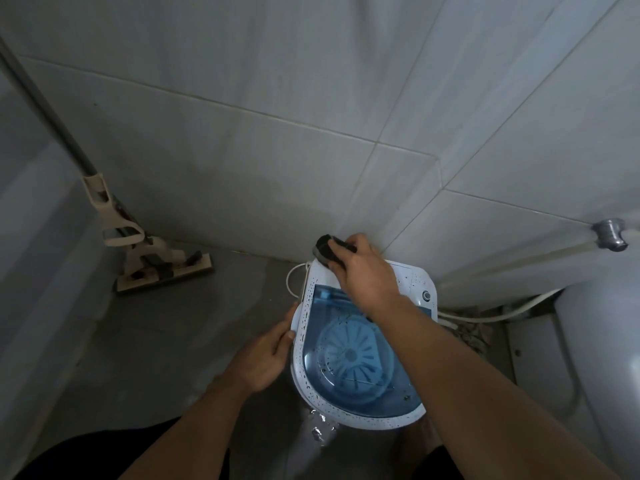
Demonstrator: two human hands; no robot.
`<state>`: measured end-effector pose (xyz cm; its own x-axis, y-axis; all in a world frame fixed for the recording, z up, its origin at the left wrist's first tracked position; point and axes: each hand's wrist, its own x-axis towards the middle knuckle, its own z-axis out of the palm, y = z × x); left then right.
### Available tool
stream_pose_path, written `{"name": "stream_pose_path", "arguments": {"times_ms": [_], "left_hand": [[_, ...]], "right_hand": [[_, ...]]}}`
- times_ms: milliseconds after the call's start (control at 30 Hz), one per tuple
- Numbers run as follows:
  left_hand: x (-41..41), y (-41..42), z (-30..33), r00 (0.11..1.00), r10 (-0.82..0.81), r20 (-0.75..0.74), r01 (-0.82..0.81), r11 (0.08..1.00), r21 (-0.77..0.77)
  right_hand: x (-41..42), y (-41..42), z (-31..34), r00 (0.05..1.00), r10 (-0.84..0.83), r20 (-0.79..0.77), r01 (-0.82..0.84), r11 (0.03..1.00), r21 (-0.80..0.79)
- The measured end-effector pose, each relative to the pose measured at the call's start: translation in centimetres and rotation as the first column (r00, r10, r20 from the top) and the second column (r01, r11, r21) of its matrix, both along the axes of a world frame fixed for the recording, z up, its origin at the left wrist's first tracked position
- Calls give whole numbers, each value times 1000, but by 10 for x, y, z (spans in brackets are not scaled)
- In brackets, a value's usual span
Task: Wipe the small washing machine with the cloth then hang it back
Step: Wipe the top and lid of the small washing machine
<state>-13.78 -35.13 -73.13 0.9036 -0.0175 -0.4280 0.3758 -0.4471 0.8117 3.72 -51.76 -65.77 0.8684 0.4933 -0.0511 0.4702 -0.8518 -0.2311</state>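
Observation:
The small washing machine point(412, 280) stands on the floor against the tiled wall, white with a clear blue lid point(349, 362) and dark specks along its rim. My right hand point(363, 271) presses a dark bunched cloth point(327, 252) onto the machine's far left corner. My left hand point(265, 355) grips the machine's left rim, thumb on top.
A flat mop point(162, 265) leans against the wall at the left, its pole rising to the upper left. A white toilet point(602, 344) sits at the right, with a hose point(498, 315) and a wall valve point(609, 235) behind it. A white cord point(292, 278) loops behind the machine.

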Motion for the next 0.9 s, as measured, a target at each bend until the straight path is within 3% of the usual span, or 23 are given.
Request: {"name": "stream_pose_path", "arguments": {"times_ms": [167,367,567,767,900], "left_hand": [[3,0,2,999,20,-26,-22,997,-73],[9,-2,5,996,72,-45,-77,987,-144],[10,-1,2,995,68,-68,-78,985,-151],[10,-2,-3,995,86,-52,-92,987,-131],[10,-2,-7,995,78,-64,-87,985,-150]], "right_hand": [[-1,9,-2,1000,-9,22,10,999,-52],[-49,0,-16,986,135,97,-127,988,-83],[-20,3,6,990,117,-77,-121,991,-53],[-19,-6,-4,999,1,44,-1,1000,-1],[-52,-15,-15,995,68,67,-72,996,49]]}}
